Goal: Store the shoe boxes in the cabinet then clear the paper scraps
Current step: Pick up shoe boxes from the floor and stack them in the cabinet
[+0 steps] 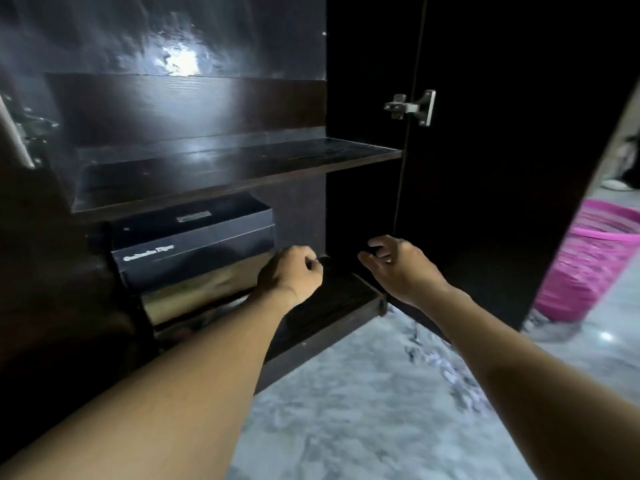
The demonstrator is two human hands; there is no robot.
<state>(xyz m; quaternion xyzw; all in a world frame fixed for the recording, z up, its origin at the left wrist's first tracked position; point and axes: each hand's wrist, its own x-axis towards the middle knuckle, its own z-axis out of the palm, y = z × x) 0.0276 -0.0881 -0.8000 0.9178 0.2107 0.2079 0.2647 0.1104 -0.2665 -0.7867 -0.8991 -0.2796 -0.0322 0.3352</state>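
The dark cabinet [242,168] stands open in front of me. On its bottom shelf [332,306], at the left, a navy shoe box [194,244] with white lettering lies on top of a tan box [197,292]. My left hand [291,271] hovers just right of these boxes with its fingers curled, and nothing shows in it. My right hand [398,265] is further right, by the open door's lower edge, with fingers apart and empty. Small pale bits that look like paper scraps [446,368] lie blurred on the floor below my right forearm.
The upper shelf [242,161] is bare and glossy. The right door [502,168] hangs open on a metal hinge [412,107]. A pink woven basket [588,268] stands on the grey marbled floor [346,410] behind that door.
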